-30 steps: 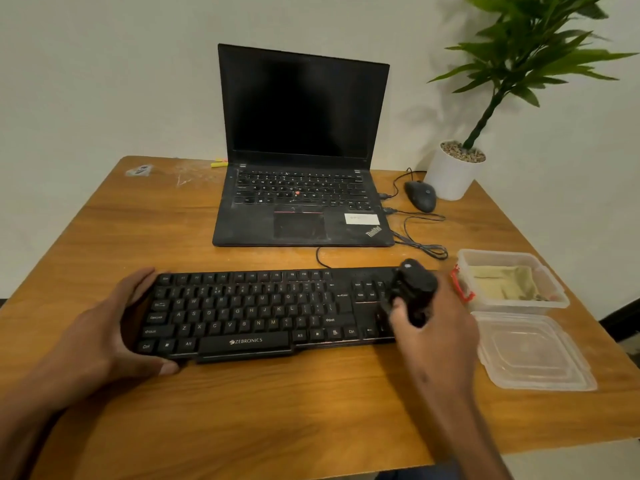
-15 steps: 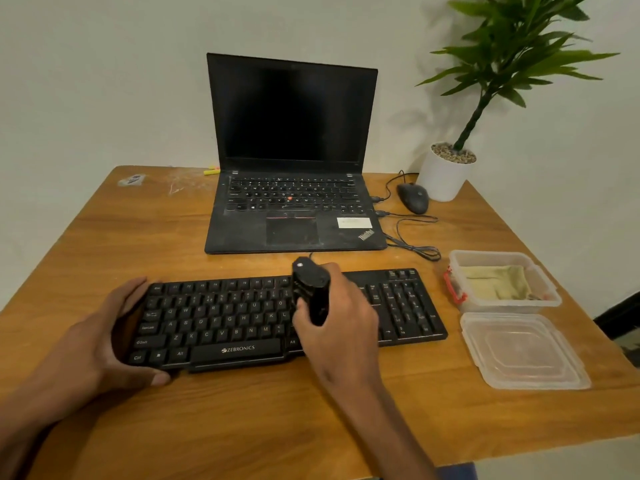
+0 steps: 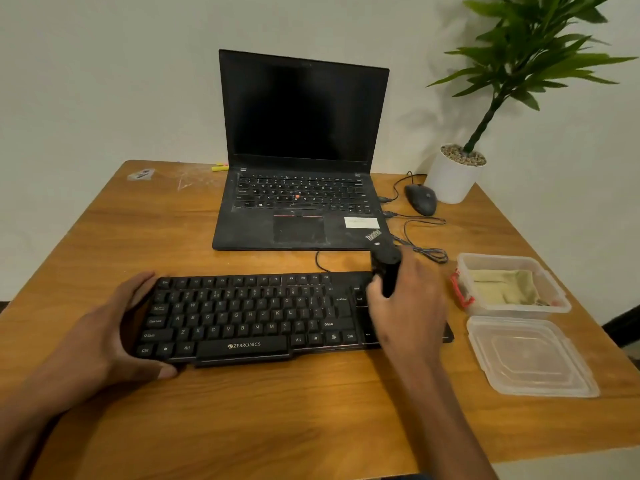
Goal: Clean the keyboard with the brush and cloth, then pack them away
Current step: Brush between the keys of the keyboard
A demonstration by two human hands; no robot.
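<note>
Brushing stage. Right hand (image 3: 407, 306) grips brush (image 3: 386, 268) over keyboard (image 3: 263, 317) right end, frame centre. Left hand (image 3: 104, 337), fingers straight, steadies left edge. Cloth (image 3: 502, 287) unused in box (image 3: 554, 306), right; wiping, packing remain.

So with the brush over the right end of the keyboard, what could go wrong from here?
1. The right hand grips the black brush close to the coiled black cable; a sweep might snag it.
2. The left hand braces only the left edge of the black keyboard, so it could pivot.
3. Dust may land in the open clear plastic container.
</note>
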